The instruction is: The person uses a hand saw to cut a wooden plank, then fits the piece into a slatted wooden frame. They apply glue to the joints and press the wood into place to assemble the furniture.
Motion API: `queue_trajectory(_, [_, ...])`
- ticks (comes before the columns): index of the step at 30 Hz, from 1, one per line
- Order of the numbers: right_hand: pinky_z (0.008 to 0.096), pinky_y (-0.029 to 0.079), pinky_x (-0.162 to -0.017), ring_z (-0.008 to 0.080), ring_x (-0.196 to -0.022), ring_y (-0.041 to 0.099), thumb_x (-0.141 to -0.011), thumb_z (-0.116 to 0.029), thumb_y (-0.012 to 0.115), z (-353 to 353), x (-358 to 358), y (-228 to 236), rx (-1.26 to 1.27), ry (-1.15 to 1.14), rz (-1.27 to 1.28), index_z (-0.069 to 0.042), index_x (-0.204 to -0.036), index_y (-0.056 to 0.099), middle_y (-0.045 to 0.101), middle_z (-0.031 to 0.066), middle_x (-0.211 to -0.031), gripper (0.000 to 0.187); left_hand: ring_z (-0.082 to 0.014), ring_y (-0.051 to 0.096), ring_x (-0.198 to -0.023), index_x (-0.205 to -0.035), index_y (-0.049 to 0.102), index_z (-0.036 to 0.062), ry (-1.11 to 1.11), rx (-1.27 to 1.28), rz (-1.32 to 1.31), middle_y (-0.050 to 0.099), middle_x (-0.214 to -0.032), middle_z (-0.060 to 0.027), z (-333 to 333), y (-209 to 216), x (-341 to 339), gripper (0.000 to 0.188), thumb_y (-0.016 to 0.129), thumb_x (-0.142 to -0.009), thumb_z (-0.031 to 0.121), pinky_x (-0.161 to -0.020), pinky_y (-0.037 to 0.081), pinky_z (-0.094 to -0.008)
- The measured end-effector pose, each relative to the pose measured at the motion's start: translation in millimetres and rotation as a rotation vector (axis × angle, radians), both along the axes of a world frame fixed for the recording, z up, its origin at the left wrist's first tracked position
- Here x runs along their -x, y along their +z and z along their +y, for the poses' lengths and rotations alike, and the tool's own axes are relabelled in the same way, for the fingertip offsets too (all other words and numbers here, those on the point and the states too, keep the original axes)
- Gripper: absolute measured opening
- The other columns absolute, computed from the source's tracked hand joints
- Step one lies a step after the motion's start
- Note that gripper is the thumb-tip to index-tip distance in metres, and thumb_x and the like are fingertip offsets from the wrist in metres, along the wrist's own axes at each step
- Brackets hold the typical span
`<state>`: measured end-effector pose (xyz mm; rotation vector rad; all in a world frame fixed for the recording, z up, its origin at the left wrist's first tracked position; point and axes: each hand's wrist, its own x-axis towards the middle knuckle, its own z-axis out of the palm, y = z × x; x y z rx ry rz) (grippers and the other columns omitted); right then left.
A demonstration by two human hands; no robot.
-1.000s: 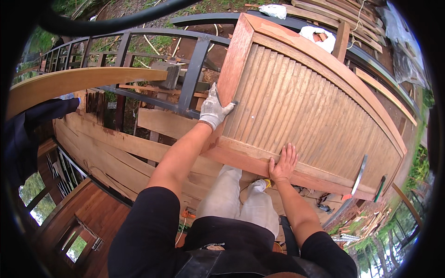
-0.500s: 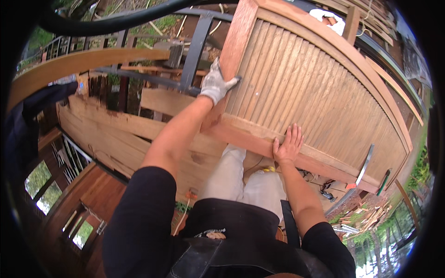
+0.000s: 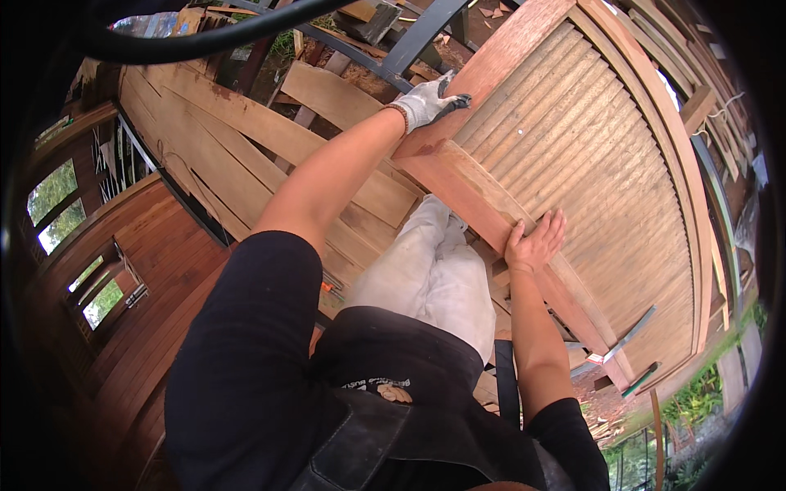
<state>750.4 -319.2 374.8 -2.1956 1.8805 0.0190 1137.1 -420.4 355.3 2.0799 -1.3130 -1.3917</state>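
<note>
The white-gloved left hand (image 3: pixel 427 104) grips, half-curled, the left edge of one reddish-brown slatted wooden panel (image 3: pixel 594 168) at right, far corner cut off; the bare right hand (image 3: pixel 536 242) lies flat across its near edge. One silver strip (image 3: pixel 632 333) and one green strip (image 3: pixel 642 380) rest rightward.

Long, pale-brown wooden planks (image 3: pixel 237 111) lie between narrow, reddish-brown wooden boards (image 3: pixel 168 254) and a dark-grey metal frame (image 3: pixel 424 37).

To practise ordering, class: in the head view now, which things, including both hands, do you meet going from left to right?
Reddish-brown wooden planking → left hand in a white glove with dark fingertips → bare right hand → thin, straight silver metal strip.
</note>
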Motion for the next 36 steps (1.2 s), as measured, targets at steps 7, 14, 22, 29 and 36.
queue_trajectory(7, [0.0565, 0.017, -0.122, 0.0353, -0.153, 0.021, -0.091, -0.042, 0.059, 0.5, 0.6, -4.8, 0.021, 0.021, 0.018, -0.002, -0.149, 0.041, 0.029, 0.0149, -0.163, 0.073, -0.0252, 0.063, -0.118, -0.143, 0.054, 0.0021, 0.129, 0.032, 0.144, 0.067, -0.13, -0.0149, 104.1, -14.1, -20.4, 0.066, 0.067, -0.096, 0.046, -0.101, 0.048, -0.0335])
queue_trajectory(14, [0.0581, 0.019, -0.121, 0.0357, -0.153, 0.021, -0.09, -0.042, 0.059, 4.2, 0.7, -12.7, 0.081, 0.054, -0.035, -0.002, -0.149, 0.04, 0.031, 0.0161, -0.162, 0.074, -0.0155, 0.069, -0.103, -0.126, 0.068, 0.0017, 0.84, -0.032, 0.536, 0.076, -0.108, -0.0048, 241.6, -14.8, -14.3, 0.043, 0.066, -0.098, 0.034, -0.089, 0.053, -0.0294])
queue_trajectory(22, [0.0565, 0.016, -0.122, 0.0348, -0.154, 0.019, -0.089, -0.041, 0.059, 2.6, 4.6, -12.2, 0.033, 0.005, 0.038, -0.001, -0.148, 0.042, 0.027, 0.0158, -0.164, 0.074, -0.0375, 0.058, -0.126, -0.141, 0.053, -0.0013, 0.743, 0.465, -0.347, 0.06, -0.138, -0.0223, 172.6, 1.5, 50.6, 0.068, 0.072, -0.09, 0.04, -0.107, 0.045, -0.0437])
queue_trajectory(29, [0.0552, 0.012, -0.124, 0.0325, -0.155, 0.015, -0.089, -0.044, 0.057, -4.3, 3.9, 0.9, -0.03, -0.038, 0.012, -0.001, -0.148, 0.042, 0.026, 0.0138, -0.165, 0.075, -0.0368, 0.046, -0.139, -0.152, 0.038, 0.0013, 0.2, 0.251, -0.36, 0.048, -0.15, -0.0225, -25.0, 36.6, 62.2, 0.102, 0.082, -0.077, 0.053, -0.116, 0.038, -0.042])
queue_trajectory(36, [0.0551, 0.01, -0.125, 0.0306, -0.155, 0.015, -0.09, -0.047, 0.055, -0.5, 3.7, 0.8, -0.079, -0.078, 0.014, -0.003, -0.15, 0.042, 0.026, 0.0115, -0.165, 0.075, -0.0381, 0.057, -0.128, -0.153, 0.035, 0.0029, 0.16, 0.086, -0.544, 0.055, -0.142, -0.023, -90.4, 34.0, 81.0, 0.109, 0.077, -0.074, 0.065, -0.105, 0.048, -0.0453])
